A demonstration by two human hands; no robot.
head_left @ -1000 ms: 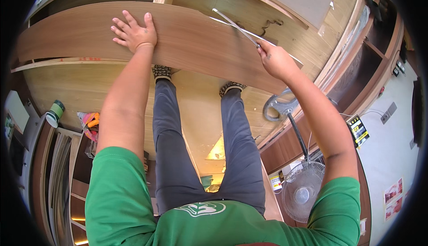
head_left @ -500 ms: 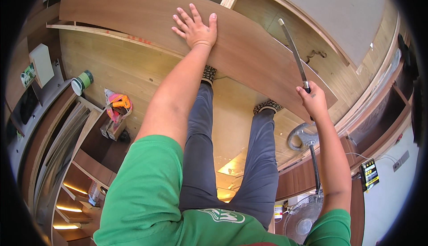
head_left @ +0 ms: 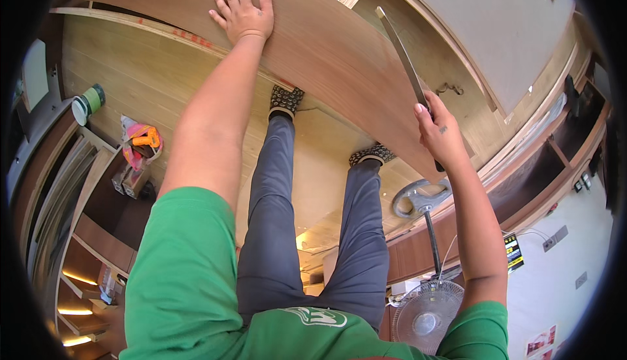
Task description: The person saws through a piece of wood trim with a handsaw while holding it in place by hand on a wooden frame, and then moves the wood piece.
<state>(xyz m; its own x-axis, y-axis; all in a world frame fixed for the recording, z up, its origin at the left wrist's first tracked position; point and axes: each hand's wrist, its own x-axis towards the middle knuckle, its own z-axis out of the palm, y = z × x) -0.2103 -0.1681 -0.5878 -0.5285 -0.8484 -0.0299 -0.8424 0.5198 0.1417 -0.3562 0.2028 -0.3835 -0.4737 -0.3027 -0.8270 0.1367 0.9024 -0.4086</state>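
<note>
Hands number two, both the person's own, seen from above. One long wooden panel (head_left: 326, 53) runs from ten o'clock to four o'clock across the upper half of the view, and one thin metal strip (head_left: 401, 60), like a straightedge or saw blade, lies along it toward one o'clock.

The left hand (head_left: 243, 11) rests flat at twelve o'clock on the panel, palm down, fingers spread, grasping nothing. The right hand (head_left: 441, 135) at three o'clock is clenched around the lower end of the metal strip, which slants up and away from it over the panel's surface.

Two feet in dark patterned shoes (head_left: 285, 99) stand on the pale wood floor (head_left: 130, 73), just under the panel's near edge, with grey trouser legs running down to a green shirt at six o'clock.

At nine o'clock sit one roll of green tape (head_left: 88, 102) and one small heap of orange and pink items (head_left: 140, 144). At four o'clock stands one pedestal fan (head_left: 421, 317), its base (head_left: 421, 197) close to the panel's right end and the right wrist. A second, pale grey board (head_left: 483, 27) lies at two o'clock beyond the panel.

The panel is smooth, medium brown with fine straight grain, its near edge a lighter raw strip.
</note>
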